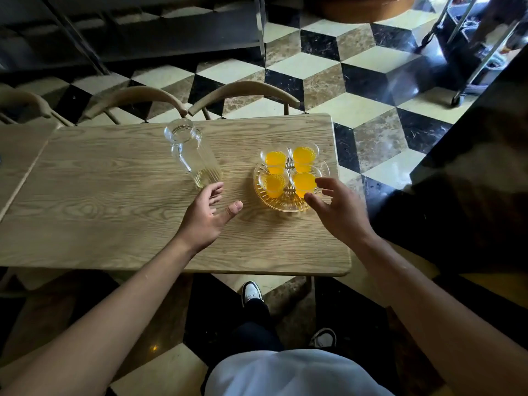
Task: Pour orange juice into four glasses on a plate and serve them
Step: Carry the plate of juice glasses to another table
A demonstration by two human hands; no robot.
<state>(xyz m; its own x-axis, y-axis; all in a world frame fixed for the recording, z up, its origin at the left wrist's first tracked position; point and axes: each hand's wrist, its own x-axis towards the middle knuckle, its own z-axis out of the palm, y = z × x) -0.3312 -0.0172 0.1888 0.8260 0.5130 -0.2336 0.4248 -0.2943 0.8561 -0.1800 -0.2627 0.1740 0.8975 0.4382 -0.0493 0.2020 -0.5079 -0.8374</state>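
Note:
Several small glasses full of orange juice (289, 172) stand on a cut-glass plate (288, 205) near the right end of the wooden table (114, 201). A clear glass carafe (192, 154), holding only a trace of liquid at its bottom, stands left of the plate. My left hand (207, 217) hovers over the table just in front of the carafe's base, fingers spread and relaxed, holding nothing. My right hand (338, 208) is at the plate's near right rim, fingers spread, its tips close to the nearest glass (304, 182); I cannot tell if they touch.
Curved wooden chair backs (245, 90) line the table's far edge. A second table (17, 150) adjoins on the left. A dark counter (471, 155) stands close on the right. A wheeled metal cart (468, 52) is at the far right on the checkered floor.

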